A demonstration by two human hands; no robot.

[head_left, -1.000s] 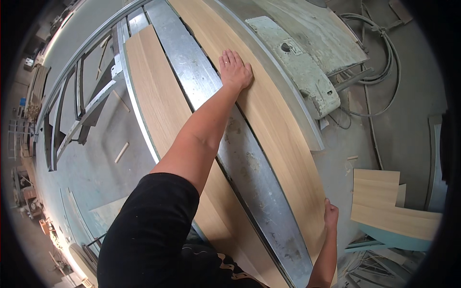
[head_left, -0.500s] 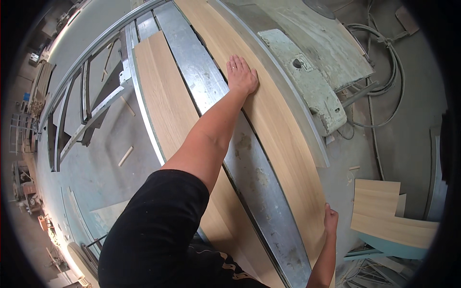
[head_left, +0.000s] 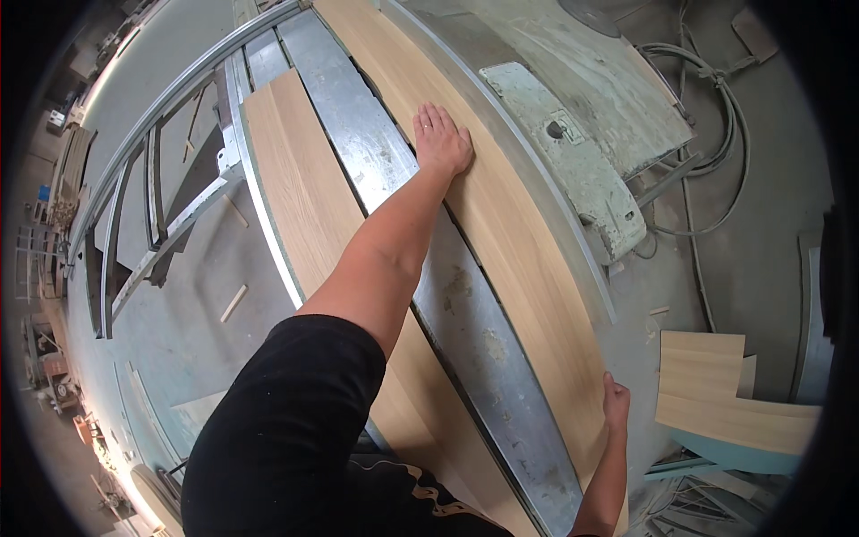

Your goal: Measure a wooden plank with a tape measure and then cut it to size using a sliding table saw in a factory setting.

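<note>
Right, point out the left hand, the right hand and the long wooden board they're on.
left hand (head_left: 440,139), head view, on the back of the hand.
right hand (head_left: 616,403), head view, on the back of the hand.
long wooden board (head_left: 514,242), head view, on its bare top face, mid-length.

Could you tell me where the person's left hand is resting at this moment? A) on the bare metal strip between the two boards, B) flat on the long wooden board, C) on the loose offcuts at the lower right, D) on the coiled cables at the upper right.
B: the left hand lies palm-down, fingers spread, on the long wooden board, just beside the metal strip.
</note>
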